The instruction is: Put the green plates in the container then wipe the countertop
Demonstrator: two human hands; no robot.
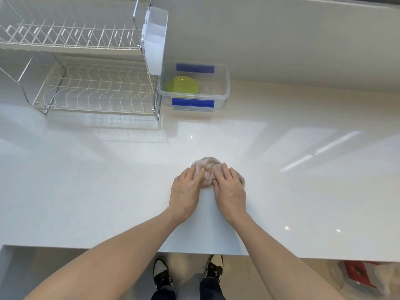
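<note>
Both arms reach forward, left hand (185, 189) and right hand (229, 187) pressed palm-down, fingers flat, on a bunched cloth (208, 167) on the countertop (86, 180). Far behind, green plates (182, 84), seemingly stacked, lie in the container (225, 83).

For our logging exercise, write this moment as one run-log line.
stage: wiping | green plates: in container | left hand, right hand: flat on cloth | countertop

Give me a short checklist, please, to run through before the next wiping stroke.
1. Plates in the container: ok, green plates lie inside.
2. Plates left in the rack: ok, none visible.
3. Cloth on the countertop: ok, bunched flat on it.
4. Left hand on cloth: ok, fingertips press its left edge.
5. Right hand on cloth: ok, fingers lie over it.
6. Countertop clean: cannot tell, glare hides any marks.
</note>
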